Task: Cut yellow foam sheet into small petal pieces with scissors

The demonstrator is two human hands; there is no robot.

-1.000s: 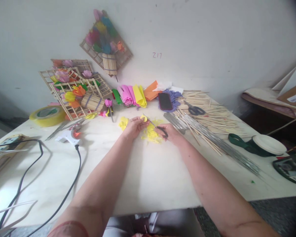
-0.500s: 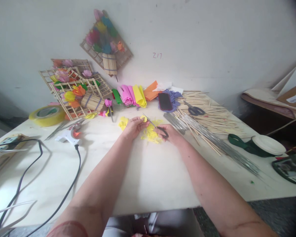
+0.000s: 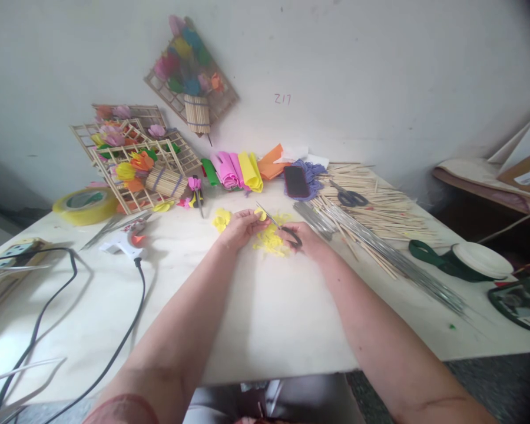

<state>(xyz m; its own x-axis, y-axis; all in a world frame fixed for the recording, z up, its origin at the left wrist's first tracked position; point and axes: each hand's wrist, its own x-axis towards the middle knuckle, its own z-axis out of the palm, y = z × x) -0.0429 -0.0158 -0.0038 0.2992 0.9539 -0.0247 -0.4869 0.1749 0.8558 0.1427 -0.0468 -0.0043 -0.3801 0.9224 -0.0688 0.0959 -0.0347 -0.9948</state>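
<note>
Between the fingertips of my left hand [image 3: 242, 227] is a small rounded piece of yellow paper [image 3: 260, 214]. My right hand [image 3: 302, 237] grips black-handled scissors [image 3: 290, 233], whose blades point up and left, close to the yellow piece. Whether the blades touch it I cannot tell. Under both hands lies a loose heap of thin yellow paper scraps [image 3: 271, 242]. Left of my left hand, a small pile of cut yellow pieces [image 3: 221, 219] rests on the white table [image 3: 265, 330].
A glue gun [image 3: 124, 242] with its black cord, a roll of yellow tape [image 3: 86, 206] and bamboo-stick flower frames [image 3: 135, 159] stand on the left. Rolled coloured paper [image 3: 236, 171] and a phone [image 3: 296, 181] lie behind. Sticks [image 3: 380, 209], metal wires [image 3: 393, 262] and another pair of scissors [image 3: 352, 199] are on the right.
The yellow piece in my left hand has shifted very slightly to the right, beside the scissor blades. Otherwise my hands stay in nearly the same place.
</note>
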